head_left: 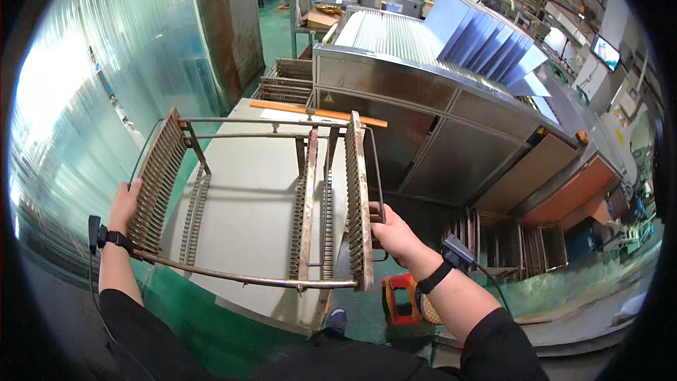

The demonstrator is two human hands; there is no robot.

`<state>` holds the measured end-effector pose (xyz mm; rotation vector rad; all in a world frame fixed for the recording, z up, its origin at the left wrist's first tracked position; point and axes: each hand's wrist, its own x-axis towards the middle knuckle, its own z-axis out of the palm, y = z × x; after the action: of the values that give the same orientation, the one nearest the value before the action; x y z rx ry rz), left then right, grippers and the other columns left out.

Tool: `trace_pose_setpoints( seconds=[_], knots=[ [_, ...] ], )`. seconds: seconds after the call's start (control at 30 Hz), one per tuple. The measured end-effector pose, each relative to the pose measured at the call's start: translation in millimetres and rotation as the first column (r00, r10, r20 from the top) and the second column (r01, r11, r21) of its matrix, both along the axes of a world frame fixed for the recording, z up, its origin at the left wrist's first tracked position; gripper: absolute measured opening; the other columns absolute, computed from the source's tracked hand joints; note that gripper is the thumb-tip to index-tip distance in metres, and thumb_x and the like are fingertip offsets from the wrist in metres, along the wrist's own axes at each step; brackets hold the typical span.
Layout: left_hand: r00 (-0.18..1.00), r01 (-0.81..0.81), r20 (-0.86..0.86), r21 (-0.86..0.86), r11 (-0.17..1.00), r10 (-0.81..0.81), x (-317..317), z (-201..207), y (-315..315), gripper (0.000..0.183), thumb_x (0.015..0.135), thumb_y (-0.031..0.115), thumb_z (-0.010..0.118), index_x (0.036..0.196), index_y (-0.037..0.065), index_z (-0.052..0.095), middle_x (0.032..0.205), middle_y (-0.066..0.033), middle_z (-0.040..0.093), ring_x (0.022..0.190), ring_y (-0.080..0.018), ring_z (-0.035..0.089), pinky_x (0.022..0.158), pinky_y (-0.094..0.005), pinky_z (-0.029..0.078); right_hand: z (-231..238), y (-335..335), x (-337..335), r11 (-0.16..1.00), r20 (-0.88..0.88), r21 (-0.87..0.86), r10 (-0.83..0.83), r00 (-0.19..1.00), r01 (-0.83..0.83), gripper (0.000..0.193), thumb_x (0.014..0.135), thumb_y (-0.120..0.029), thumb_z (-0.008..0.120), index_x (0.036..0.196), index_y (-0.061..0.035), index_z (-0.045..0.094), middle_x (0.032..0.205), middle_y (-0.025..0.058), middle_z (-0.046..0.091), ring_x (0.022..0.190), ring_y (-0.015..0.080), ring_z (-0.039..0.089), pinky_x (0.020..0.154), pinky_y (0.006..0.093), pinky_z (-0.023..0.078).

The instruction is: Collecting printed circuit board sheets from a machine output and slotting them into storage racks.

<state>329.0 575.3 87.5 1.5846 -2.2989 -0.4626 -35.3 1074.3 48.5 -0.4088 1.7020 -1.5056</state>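
A person is carrying a rusty metal rack level above a pale table, its long axis running side to side, the left hand and right hand each closed around an end handle.

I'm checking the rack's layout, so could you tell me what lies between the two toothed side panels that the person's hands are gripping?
In the head view, between the left side panel and the right side panel of the metal rack, two narrower toothed dividers stand, joined by thin cross rods.
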Motion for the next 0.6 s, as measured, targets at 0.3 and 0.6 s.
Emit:
trace_pose_setpoints(
  seconds=[0.3,0.6],
  knots=[
    [0.822,0.209,-0.567,0.381,0.901,0.049,5.7,65.8,21.9,0.039,0.102,0.032,0.049,0.101,-0.003,0.067,0.082,-0.0063,0.070,0.065,-0.0160,0.067,0.060,-0.0305,0.054,78.3,14.7,-14.5,0.983,0.005,-0.185,0.003,1.000,-0.002,0.049,0.084,0.001,0.053,0.133,-0.0016,0.052,0.109,0.0068,0.063,0.090,0.0154,0.064,0.079,0.0290,0.054],
    [0.329,0.736,-0.895,0.044,0.676,-0.300,-86.3,170.2,181.9,0.034,0.106,0.030,0.042,0.128,0.004,0.045,0.116,-0.0133,0.064,0.093,-0.0191,0.069,0.076,-0.0322,0.060,164.2,189.0,-51.3,0.871,-0.156,-0.471,-0.236,0.959,0.137,0.053,0.082,0.003,0.049,0.135,0.0019,0.049,0.116,0.0111,0.064,0.101,0.0188,0.064,0.088,0.0328,0.054]
  ],
)
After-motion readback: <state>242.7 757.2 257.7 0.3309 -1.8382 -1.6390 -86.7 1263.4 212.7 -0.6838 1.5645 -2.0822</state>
